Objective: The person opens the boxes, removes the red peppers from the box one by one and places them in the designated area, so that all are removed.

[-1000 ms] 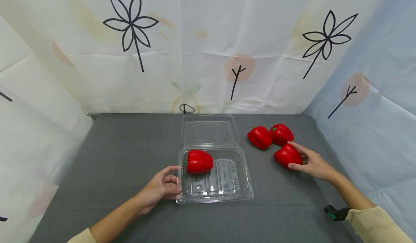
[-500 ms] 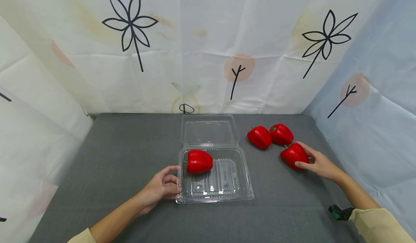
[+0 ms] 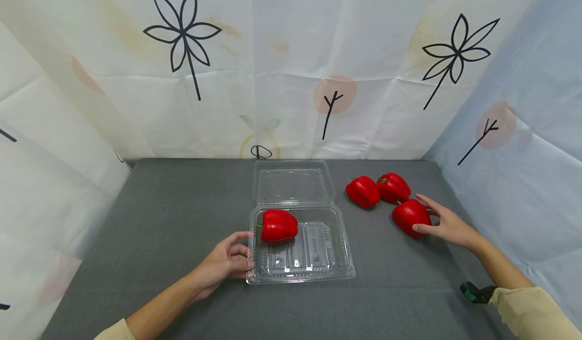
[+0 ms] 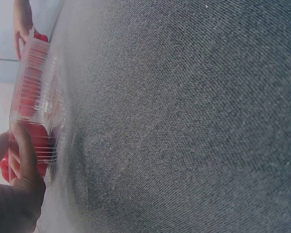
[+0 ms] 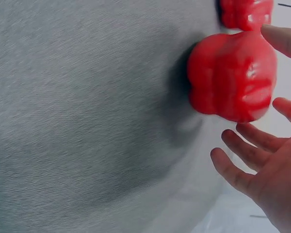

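My left hand holds the left edge of a clear plastic container, whose lid lies folded back. One red bell pepper lies on its side in the container's left part, stem leftward. On the right, my right hand is around the right side of another red bell pepper. Its fingers are spread in the right wrist view, with gaps between several fingertips and that pepper. In the left wrist view, a finger of the left hand lies along the container wall.
Two more red bell peppers, one on the left and one on the right, lie just behind the pepper at my right hand. All stand on a grey cloth-covered table. Patterned curtains enclose the back and sides.
My right hand drew the nearest pepper a little to the right, away from the other two. Its fingers have since loosened around it. The left hand and container have stayed still.
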`<move>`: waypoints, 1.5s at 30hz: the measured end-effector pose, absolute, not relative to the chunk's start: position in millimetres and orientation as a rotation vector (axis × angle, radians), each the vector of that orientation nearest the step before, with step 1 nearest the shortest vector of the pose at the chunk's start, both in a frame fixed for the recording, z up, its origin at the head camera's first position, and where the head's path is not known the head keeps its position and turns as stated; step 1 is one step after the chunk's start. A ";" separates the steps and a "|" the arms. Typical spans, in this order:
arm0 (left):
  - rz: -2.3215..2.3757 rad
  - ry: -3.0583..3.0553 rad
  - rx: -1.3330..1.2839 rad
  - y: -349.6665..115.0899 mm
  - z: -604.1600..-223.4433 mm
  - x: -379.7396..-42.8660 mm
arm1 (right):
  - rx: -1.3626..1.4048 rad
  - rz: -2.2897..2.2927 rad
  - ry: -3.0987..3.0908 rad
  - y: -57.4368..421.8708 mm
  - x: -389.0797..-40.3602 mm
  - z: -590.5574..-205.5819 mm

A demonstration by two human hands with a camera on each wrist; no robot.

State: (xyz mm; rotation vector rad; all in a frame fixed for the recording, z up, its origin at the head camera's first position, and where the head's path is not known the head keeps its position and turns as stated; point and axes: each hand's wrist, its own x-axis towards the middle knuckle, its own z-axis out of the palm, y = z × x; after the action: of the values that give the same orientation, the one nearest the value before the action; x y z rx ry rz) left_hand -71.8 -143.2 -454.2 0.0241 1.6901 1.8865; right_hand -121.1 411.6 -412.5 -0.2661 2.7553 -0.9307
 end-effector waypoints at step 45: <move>1.906 1.681 0.052 -143.7 -455.0 -70.6 | -1.011 -1.099 2.293 229.4 -161.7 -390.8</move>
State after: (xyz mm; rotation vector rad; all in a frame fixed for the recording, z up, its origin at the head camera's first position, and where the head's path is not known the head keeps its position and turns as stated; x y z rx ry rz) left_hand -70.6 -143.7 -455.0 0.0515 1.6806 1.9060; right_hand -161.7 229.4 -390.8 -1.0115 2.2929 -1.0991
